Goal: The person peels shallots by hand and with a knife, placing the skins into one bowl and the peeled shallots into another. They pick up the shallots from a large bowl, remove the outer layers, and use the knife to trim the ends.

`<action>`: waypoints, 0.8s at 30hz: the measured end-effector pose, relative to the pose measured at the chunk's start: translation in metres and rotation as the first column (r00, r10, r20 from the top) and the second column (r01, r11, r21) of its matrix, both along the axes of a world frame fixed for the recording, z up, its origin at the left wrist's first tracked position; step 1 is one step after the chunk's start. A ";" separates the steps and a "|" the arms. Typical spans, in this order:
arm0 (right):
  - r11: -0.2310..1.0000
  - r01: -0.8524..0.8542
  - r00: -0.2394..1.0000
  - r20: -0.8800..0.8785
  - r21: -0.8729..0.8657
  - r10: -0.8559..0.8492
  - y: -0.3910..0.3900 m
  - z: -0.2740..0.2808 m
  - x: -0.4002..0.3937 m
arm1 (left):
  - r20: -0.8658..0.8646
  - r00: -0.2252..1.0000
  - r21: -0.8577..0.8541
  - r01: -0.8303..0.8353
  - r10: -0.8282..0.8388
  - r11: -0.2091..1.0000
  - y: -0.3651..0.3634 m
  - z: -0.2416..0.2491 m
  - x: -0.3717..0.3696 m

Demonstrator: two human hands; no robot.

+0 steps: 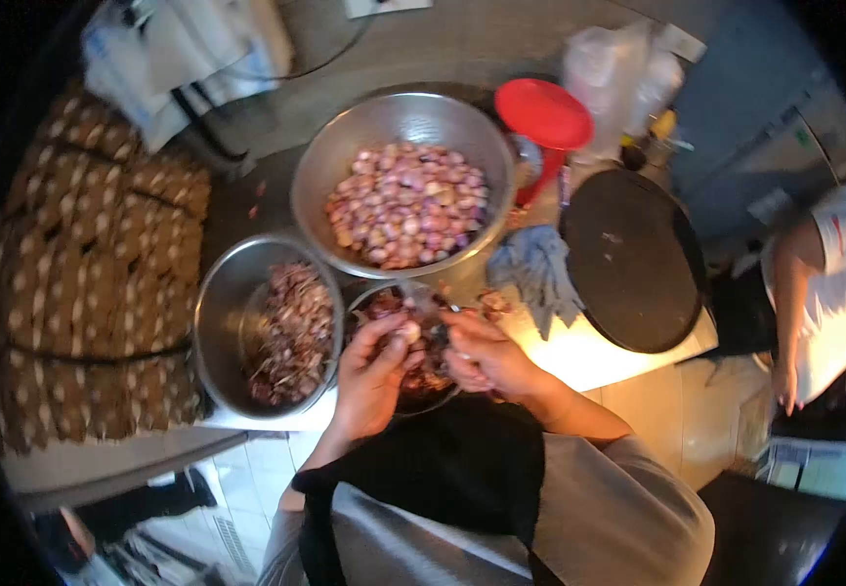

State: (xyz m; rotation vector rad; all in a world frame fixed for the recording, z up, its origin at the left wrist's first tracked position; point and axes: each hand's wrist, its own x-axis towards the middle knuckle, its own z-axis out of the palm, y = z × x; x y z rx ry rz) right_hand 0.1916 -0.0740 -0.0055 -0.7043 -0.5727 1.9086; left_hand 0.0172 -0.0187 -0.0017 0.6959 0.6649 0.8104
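Head view, looking down on your work surface. Your left hand (372, 376) curls its fingers around a small pale shallot (409, 331), pinching it above the small bowl (413, 391). Your right hand (486, 356) closes around something slim that reaches toward the shallot; it is too blurred for you to tell whether it is a knife. The two hands almost touch, directly over the small bowl, which holds dark reddish pieces and sits nearest your body.

Left of the hands stands a medium steel bowl (218, 322) filled on its right side with purplish skins and trimmings. Behind both, the large steel bowl (345, 146) holds a heap of peeled pink and purple shallots. A red lid (543, 112) lies just beside its right rim, with clear plastic bags (609, 73) behind it. A blue-grey cloth (538, 273) lies between the large bowl and a round black pan (633, 259). A brown patterned fabric (91, 264) covers the far left. At right, another person in a white shirt (833, 283) stands well apart.
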 end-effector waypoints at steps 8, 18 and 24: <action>0.969 0.029 0.869 0.473 0.244 -0.145 -0.002 0.002 -0.007 | 0.154 0.988 -0.114 0.008 0.010 0.993 0.004 0.002 -0.003; 0.788 -0.200 0.403 0.782 0.583 -0.476 -0.009 0.004 -0.011 | 0.174 0.983 -0.141 -0.039 0.063 0.989 0.002 -0.005 -0.010; 0.780 -0.181 0.477 0.747 0.599 -0.463 -0.007 0.002 -0.011 | 0.159 0.985 -0.158 -0.035 0.060 0.987 -0.002 -0.010 -0.006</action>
